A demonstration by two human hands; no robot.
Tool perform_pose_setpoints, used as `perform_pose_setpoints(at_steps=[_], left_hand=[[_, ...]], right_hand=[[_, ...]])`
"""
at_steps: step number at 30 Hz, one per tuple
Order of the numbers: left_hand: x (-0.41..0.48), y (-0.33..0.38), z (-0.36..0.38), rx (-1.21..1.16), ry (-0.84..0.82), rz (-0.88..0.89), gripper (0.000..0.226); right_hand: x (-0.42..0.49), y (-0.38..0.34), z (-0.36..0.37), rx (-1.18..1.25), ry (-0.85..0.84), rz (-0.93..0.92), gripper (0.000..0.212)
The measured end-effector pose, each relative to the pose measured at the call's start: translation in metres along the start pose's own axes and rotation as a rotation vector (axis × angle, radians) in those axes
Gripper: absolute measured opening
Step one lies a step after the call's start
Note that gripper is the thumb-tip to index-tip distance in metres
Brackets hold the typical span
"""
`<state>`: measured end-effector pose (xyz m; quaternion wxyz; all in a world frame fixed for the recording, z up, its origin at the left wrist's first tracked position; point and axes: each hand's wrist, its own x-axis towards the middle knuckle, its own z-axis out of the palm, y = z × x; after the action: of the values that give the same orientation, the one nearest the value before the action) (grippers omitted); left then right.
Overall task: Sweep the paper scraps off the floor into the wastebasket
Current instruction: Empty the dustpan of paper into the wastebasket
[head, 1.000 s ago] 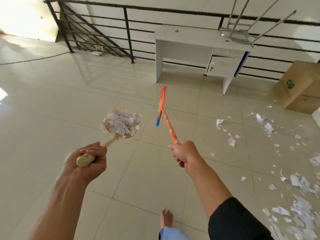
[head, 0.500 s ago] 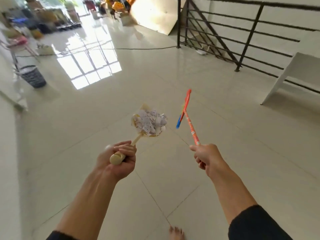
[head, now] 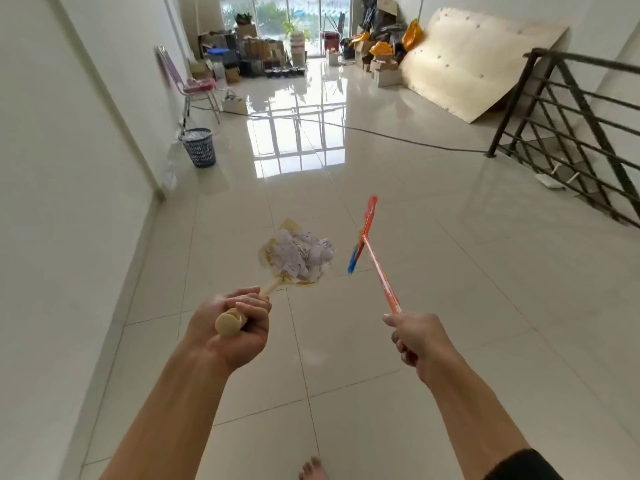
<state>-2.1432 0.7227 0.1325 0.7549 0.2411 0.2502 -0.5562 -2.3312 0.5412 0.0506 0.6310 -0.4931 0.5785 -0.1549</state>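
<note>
The floor (head: pixel 433 306) under me is pale glossy tile with thin grout lines, reflecting the window panes toward the far end. Standing on it against the left wall is a dark mesh wastebasket (head: pixel 198 147), with a pink-seated chair (head: pixel 194 86) beyond it and a small white bag (head: pixel 233 102) just beside the chair; a black cable (head: pixel 381 133) runs across the tiles from there toward the railing (head: pixel 571 133). At the far end stacked boxes (head: pixel 249 53) rest on the floor, a large beige board (head: pixel 474 64) leans at the right, and my bare toes (head: pixel 312 469) touch the tile at the bottom edge.

Black railing (head: pixel 568 129), plywood sheet (head: pixel 474 64), pink chair (head: pixel 194 86)
</note>
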Motion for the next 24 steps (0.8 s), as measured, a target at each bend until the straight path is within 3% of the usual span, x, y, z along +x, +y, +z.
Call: perform_pose_setpoints(at_steps=[12, 24], left_hand=[[0.157, 0.169, 0.128, -0.101, 0.019, 0.058, 0.016], [0.335, 0.303, 0.288, -0.143, -0.016, 0.162, 0.021]], right_hand=[[0.170, -0.166, 0.128, -0.089, -0.071, -0.031, 0.013], [0.412, -0.357, 0.244, -0.180, -0.177, -0.098, 0.019]])
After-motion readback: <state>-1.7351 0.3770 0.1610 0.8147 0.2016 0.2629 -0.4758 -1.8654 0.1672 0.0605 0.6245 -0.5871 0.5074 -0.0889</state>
